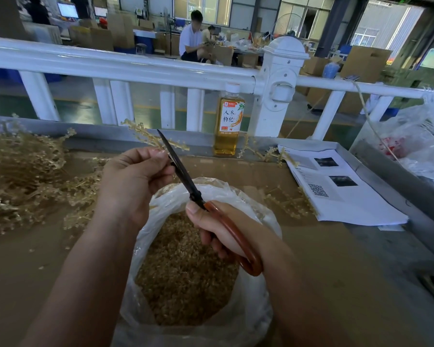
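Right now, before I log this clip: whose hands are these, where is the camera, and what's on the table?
No machine here: a person's bare hands, filmed by one head-worn camera looking down. The left hand pinches a beige sprig at the blade of the scissors, which the right hand grips by the orange handles. Beneath them sits an open clear bag of small tan bits. On the cardboard-covered table lie a pile of sprigs at left, printed sheets at right, and a bottle by the railing.

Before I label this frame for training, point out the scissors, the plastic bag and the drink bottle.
scissors (181,171): head view, on the dark blade.
plastic bag (231,194): head view, on its upper rim.
drink bottle (229,118): head view, on the label.
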A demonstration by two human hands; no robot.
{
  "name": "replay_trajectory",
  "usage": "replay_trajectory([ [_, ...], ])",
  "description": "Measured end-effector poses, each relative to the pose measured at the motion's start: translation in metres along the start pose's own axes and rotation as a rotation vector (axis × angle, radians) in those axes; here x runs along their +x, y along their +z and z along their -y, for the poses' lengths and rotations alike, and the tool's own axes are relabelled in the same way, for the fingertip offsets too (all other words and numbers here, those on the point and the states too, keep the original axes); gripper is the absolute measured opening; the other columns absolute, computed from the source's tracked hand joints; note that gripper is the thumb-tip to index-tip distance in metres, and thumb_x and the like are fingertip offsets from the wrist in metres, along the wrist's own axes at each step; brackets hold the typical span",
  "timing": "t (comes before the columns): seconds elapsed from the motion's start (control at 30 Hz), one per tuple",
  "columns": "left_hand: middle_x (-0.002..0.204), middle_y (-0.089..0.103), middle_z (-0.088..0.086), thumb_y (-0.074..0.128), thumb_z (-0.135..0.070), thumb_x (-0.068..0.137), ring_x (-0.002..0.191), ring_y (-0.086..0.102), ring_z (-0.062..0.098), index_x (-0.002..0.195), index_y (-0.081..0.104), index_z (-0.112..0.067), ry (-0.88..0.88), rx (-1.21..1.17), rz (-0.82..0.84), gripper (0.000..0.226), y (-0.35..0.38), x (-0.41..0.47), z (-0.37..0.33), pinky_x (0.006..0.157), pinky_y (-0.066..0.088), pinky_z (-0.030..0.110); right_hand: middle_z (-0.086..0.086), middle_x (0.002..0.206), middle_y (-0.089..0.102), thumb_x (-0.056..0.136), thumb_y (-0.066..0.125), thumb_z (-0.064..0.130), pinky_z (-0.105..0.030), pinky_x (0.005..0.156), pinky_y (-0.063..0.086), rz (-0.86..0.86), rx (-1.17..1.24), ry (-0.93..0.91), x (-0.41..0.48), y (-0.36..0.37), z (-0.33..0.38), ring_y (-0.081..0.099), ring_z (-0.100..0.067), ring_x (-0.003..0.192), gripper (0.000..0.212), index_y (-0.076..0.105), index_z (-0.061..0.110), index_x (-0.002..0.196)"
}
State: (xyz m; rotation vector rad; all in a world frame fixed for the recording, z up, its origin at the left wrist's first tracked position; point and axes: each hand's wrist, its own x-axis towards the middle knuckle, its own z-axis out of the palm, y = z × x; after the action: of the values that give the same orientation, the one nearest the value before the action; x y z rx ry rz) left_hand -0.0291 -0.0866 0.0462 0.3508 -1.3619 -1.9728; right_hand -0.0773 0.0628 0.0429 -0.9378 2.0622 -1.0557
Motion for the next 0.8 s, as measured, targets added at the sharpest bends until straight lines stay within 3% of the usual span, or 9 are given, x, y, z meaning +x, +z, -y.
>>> replay_trajectory([
  [0.53, 0.051, 0.061, -0.005, 0.05, 0.005, 0.087, 0.047, 0.057, 0.004, 0.07, 0.052, -0.008, -0.033, -0.017, 0.067, 0.022, 0.0044, -0.0005, -0.0003, 0.049, 0.049, 0.014, 0.007, 0.054, 0.048, 0.087, 0.038, 0.064, -0.019, 0.04, 0.037, -0.003, 0.091, -0.042, 0.0073, -0.0015, -0.0071, 0.042, -0.004, 0.035, 0.042, 0.049, 0.026, 0.074],
  [0.7, 0.05, 0.061, -0.005, 0.05, 0.005, 0.087, 0.046, 0.057, 0.004, 0.07, 0.052, -0.008, -0.038, -0.029, 0.058, 0.022, 0.0056, -0.0015, -0.0008, 0.048, 0.048, 0.014, 0.01, 0.05, 0.046, 0.087, 0.036, 0.063, -0.006, 0.037, 0.033, -0.022, 0.042, -0.054, 0.0066, -0.0004, -0.0042, 0.046, 0.004, 0.034, 0.036, 0.044, 0.034, 0.069],
  [0.8, 0.05, 0.061, -0.005, 0.05, 0.005, 0.087, 0.046, 0.057, 0.004, 0.07, 0.052, -0.007, -0.039, -0.027, 0.056, 0.021, 0.0056, -0.0019, -0.0006, 0.048, 0.048, 0.014, 0.011, 0.056, 0.043, 0.089, 0.036, 0.062, -0.009, 0.043, 0.033, -0.012, 0.035, -0.044, 0.0047, -0.0008, -0.0021, 0.045, 0.007, 0.035, 0.035, 0.043, 0.033, 0.069],
])
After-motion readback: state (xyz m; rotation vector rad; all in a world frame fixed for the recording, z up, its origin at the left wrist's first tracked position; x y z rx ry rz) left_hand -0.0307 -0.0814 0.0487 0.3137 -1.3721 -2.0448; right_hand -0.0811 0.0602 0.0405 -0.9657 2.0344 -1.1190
